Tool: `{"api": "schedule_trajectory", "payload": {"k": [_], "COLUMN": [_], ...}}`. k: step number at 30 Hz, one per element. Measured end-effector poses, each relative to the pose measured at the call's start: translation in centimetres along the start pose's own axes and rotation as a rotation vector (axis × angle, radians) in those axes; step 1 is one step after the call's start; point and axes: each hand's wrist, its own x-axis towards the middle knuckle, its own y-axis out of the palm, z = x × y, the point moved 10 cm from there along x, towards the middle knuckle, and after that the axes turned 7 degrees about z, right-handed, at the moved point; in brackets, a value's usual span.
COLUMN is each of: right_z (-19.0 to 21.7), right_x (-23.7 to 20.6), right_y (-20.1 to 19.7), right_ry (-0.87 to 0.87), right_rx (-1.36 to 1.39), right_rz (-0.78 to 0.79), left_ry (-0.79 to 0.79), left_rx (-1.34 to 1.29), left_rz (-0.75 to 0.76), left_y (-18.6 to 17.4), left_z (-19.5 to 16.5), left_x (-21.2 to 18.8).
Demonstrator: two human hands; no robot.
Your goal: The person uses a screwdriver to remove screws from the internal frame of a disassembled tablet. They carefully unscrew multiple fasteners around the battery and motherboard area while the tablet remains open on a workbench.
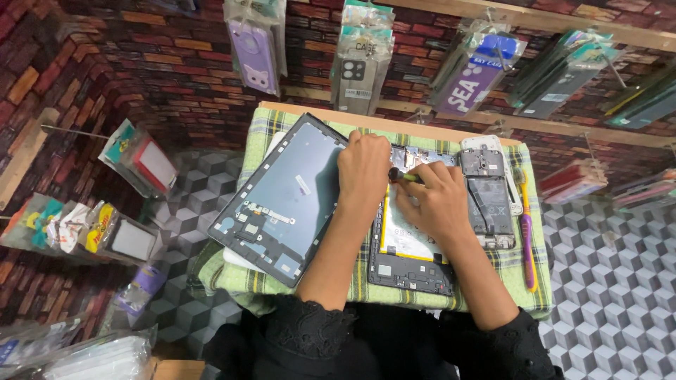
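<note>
Green-checked cloth [264,281] is spread over a small wooden table [394,125], where an opened tablet body [412,264] is being worked on. The left hand [362,172] is laid knuckles-up on the upper edge of the tablet body, fingers curled together and pressing down rather than gripping anything. The right hand [436,200] is closed on a green-handled screwdriver [403,176], whose dark end is seen between the two hands, above the pale, yellow-edged battery [403,243] inside the tablet. A detached tablet back panel [285,197], grey-blue and dark-framed, is propped at a tilt just to the left, touching the left hand's side. An opened smartphone [486,197] is laid just right of the tablet, and a purple-and-orange toothbrush [526,232] is set lengthwise beside it near the cloth's edge. Packaged phone cases [362,60] are hung on the brick-patterned wall [134,63] behind.
</note>
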Motion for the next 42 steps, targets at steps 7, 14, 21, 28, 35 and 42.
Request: {"api": "schedule_trajectory", "payload": {"k": [7, 14, 21, 28, 35, 42], "right_z": [-1.1, -0.1, -0.1, -0.1, 0.0, 0.7], "right_x": [-0.5, 0.5, 0.6, 0.3, 0.2, 0.4], "right_y": [-0.6, 0.3, 0.3, 0.2, 0.0, -0.5], "right_ry": [0.079, 0.028, 0.038, 0.01, 0.013, -0.012], "right_rx": [0.015, 0.073, 0.054, 0.01, 0.043, 0.043], "right_rz": [-0.067, 0.024, 0.044, 0.031, 0.014, 0.0], "left_ry": [-0.014, -0.071, -0.057, -0.025, -0.014, -0.024], "left_rx": [-0.065, -0.238, -0.212, -0.059, -0.009, -0.036], "left_rz": [0.069, -0.006, 0.04, 0.073, 0.034, 0.059], "left_y": [-0.2, -1.3, -0.2, -0.1, -0.7, -0.5], "left_z": [0.6, 2.0, 1.6, 0.6, 0.3, 0.7], "left_x": [0.2, -0.2, 0.0, 0.1, 0.0, 0.0]}}
